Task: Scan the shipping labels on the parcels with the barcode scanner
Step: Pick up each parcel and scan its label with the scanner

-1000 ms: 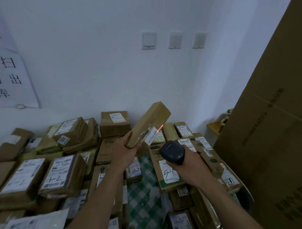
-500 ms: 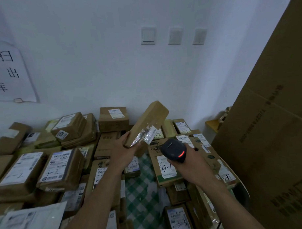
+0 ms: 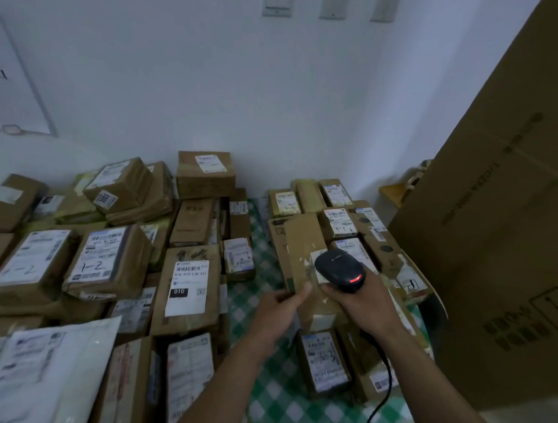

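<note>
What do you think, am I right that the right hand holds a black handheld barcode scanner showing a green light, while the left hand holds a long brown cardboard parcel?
Not quite: the head view shows the light on the black handheld barcode scanner is red, not green. The rest stands: the right hand holds it and the left hand holds the long brown cardboard parcel.

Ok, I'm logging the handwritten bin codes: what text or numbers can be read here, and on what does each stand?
"1-2": handwritten on the label of the left parcel.
"010": white on black, on the label of the middle parcel.
"5-3": handwritten on the label of the near parcel.
Too blurred or small: fine label print, the large carton's print, the wall poster, the barcode scanner's logo.
</note>
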Tool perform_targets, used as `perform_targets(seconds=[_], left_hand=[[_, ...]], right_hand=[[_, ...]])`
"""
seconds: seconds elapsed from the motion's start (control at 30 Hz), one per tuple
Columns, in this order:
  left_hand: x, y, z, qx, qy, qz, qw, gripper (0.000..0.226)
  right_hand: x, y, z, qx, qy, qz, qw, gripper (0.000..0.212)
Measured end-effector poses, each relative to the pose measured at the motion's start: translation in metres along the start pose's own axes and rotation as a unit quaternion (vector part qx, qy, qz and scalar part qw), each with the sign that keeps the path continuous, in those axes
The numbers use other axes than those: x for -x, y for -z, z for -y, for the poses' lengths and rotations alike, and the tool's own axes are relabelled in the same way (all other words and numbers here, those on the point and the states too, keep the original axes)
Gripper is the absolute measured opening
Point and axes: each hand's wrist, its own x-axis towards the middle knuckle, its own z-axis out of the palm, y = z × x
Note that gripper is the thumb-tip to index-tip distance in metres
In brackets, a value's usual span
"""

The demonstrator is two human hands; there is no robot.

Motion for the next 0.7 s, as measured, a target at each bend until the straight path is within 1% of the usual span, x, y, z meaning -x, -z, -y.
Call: perform_targets(seconds=[0.07, 0.1, 0.17, 0.2, 0.23, 0.3, 0.37, 0.4, 0.47, 0.5, 0.57, 0.63, 0.7], left_hand=[[0.0, 0.0, 0.011, 0.013, 0.039, -0.01, 0.999, 0.043], [-0.001, 0.001, 0.019, 0.025, 0.053, -0.012, 0.998, 0.051], [-0.002, 0.001, 0.034, 0.025, 0.062, -0.012, 0.998, 0.081], [0.001, 0.001, 0.037, 0.015, 0.069, -0.001, 0.998, 0.091], [0.003, 0.001, 0.042, -0.003, 0.079, 0.016, 0.997, 0.09], [0.008, 0.0, 0.049, -0.037, 0.099, 0.045, 0.993, 0.078], [0.01, -0.003, 0.06, -0.068, 0.109, 0.071, 0.989, 0.08], [0.012, -0.004, 0.064, -0.076, 0.112, 0.08, 0.988, 0.08], [0.013, -0.006, 0.073, -0.095, 0.119, 0.098, 0.983, 0.072], [0.013, -0.007, 0.077, -0.104, 0.129, 0.116, 0.979, 0.069], [0.009, -0.01, 0.084, -0.094, 0.14, 0.141, 0.976, 0.071], [0.004, -0.018, 0.091, -0.068, 0.146, 0.132, 0.978, 0.074], [-0.003, -0.03, 0.094, -0.05, 0.137, 0.113, 0.983, 0.07]], right_hand=[[0.009, 0.005, -0.012, 0.037, -0.024, 0.034, 0.998, 0.047], [0.014, 0.007, -0.017, 0.053, -0.037, 0.052, 0.997, 0.043], [0.021, 0.01, -0.03, 0.074, -0.061, 0.074, 0.993, 0.041], [0.024, 0.01, -0.037, 0.078, -0.07, 0.076, 0.992, 0.041], [0.028, 0.009, -0.042, 0.078, -0.076, 0.071, 0.992, 0.041], [0.033, 0.005, -0.049, 0.077, -0.079, 0.057, 0.992, 0.044], [0.036, 0.002, -0.052, 0.078, -0.083, 0.047, 0.992, 0.044], [0.037, 0.0, -0.054, 0.08, -0.087, 0.045, 0.992, 0.039], [0.038, -0.001, -0.059, 0.084, -0.088, 0.038, 0.992, 0.022], [0.038, -0.001, -0.062, 0.084, -0.086, 0.032, 0.992, 0.019], [0.039, -0.004, -0.065, 0.085, -0.095, 0.045, 0.991, 0.023], [0.041, -0.007, -0.065, 0.088, -0.115, 0.066, 0.987, 0.032], [0.041, -0.01, -0.069, 0.094, -0.119, 0.066, 0.986, 0.034]])
